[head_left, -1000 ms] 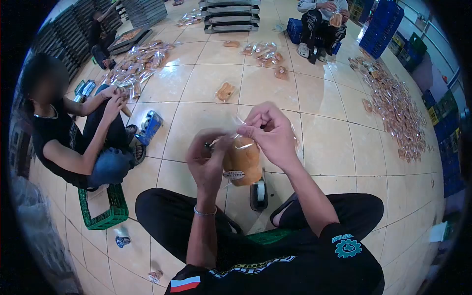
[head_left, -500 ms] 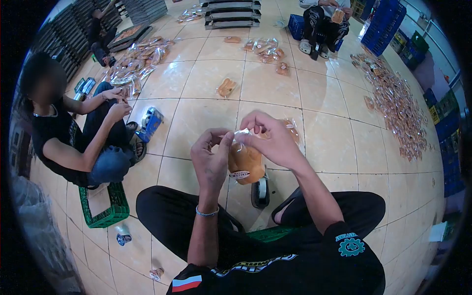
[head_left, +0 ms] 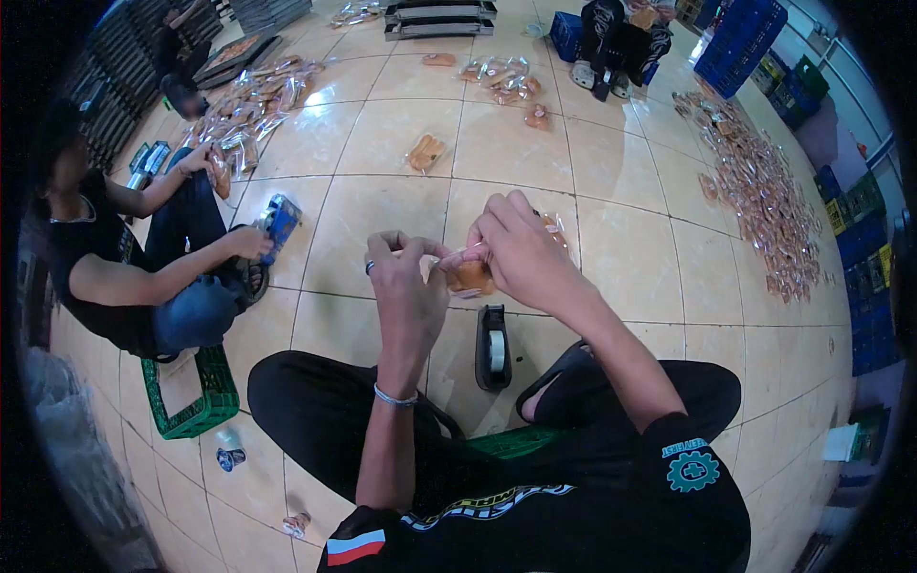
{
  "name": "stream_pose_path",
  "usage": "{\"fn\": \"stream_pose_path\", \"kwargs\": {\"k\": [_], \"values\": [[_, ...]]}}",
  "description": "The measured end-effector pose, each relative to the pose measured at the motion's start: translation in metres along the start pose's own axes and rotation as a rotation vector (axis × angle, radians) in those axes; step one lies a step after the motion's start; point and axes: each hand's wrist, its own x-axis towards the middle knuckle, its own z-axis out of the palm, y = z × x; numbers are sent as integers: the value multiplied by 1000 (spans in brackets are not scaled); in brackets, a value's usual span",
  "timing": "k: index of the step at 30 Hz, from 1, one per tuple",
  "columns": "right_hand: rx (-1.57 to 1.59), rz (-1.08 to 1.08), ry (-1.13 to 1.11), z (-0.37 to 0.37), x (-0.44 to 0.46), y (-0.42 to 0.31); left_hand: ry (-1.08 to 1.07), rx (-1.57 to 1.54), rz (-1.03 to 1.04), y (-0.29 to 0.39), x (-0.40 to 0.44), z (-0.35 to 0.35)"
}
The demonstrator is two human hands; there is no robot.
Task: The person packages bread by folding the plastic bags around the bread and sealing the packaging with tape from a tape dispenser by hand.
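A clear plastic bag of bread (head_left: 470, 278) hangs between my two hands in front of my crossed legs. My left hand (head_left: 406, 286) pinches the bag's gathered end from the left, thumb against fingers. My right hand (head_left: 521, 250) grips the same end from the right, its fingers curled. Part of the bread is covered by my hands. Below it on the tiles stands a black tape dispenser (head_left: 493, 349) with a roll of clear tape. Another bagged bread (head_left: 555, 232) lies partly behind my right hand.
A person (head_left: 115, 258) sits at left, one hand at a blue tape dispenser (head_left: 281, 229), the other on a bagged bread. Bread piles lie at upper left (head_left: 263, 100) and right (head_left: 755, 196). A green crate (head_left: 229, 401) stands at lower left. Another person (head_left: 621, 43) sits at the back.
The bagged bread has tipped, showing less of its face, and my right hand has turned its back upward. The person at left has reached to the blue dispenser and a bagged bread.
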Motion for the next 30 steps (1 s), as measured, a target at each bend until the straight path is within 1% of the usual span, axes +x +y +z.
{"fn": "stream_pose_path", "kwargs": {"k": [1,2,3,4,5,6,7,8,9,10,11,12,13,14,15,16,17,18,19,20,21,22,23,24,26,28,29,30], "values": [[27,0,-53,-1,0,5,-28,3,-50,-5,0,4],[53,2,-108,-1,0,10,-32,0,-55,-15,0,9],[51,4,-113,-3,0,15,-180,-447,-253,-29,1,14],[215,126,-201,-4,1,19,-326,-897,-448,-41,1,20],[377,248,-289,-5,1,23,-325,-902,-452,-46,0,25],[373,247,-293,1,1,30,-361,-1062,-633,-49,0,28],[583,503,-351,12,0,39,-397,-1218,-815,-52,0,31],[791,764,-406,19,0,42,-395,-1223,-817,-47,0,31],[788,765,-411,26,-3,44,-353,-1294,-835,-40,-1,31],[869,835,-397,32,-7,46,-310,-1363,-848,-36,0,30],[952,903,-384,37,-8,44,-304,-1362,-848,-40,-1,35],[955,899,-391,38,-9,33,-233,-1267,-811,-46,-2,41],[867,676,-193,38,-13,21,-162,-1170,-775,-53,-4,46],[770,452,0,36,-15,11,-154,-1167,-779,-54,-4,44],[774,450,-4,33,-16,10,-104,-1169,-696,-55,-3,43],[546,236,-55,26,-18,13,-56,-1169,-611,-56,-2,42],[315,27,-101,20,-20,15,-55,-1168,-612,-51,0,38],[316,31,-102,15,-21,17,-141,-1161,-599,-47,1,34],[330,68,-113,11,-21,19,-227,-1153,-584,-42,3,29],[345,104,-123,7,-19,21,-229,-1151,-586,-34,2,22],[348,108,-123,1,-18,21,-317,-1112,-464,-23,0,15],[402,182,-168,-5,-16,21,-403,-1069,-340,-18,-1,13],[458,258,-215,-8,-16,22,-406,-1068,-347,-20,-1,15],[464,269,-219,-1,-21,33,-417,-1015,-362,-25,-3,17],[1196,554,12,40,-46,73,-444,-957,-389,-34,-7,22],[696,791,-58,103,-98,141,-336,-876,-390,-41,-7,26],[522,913,-319,118,-121,155,-338,-870,-395,-43,-5,27],[335,1022,-583,130,-144,157,-259,-877,-420,-44,-5,28]]}}
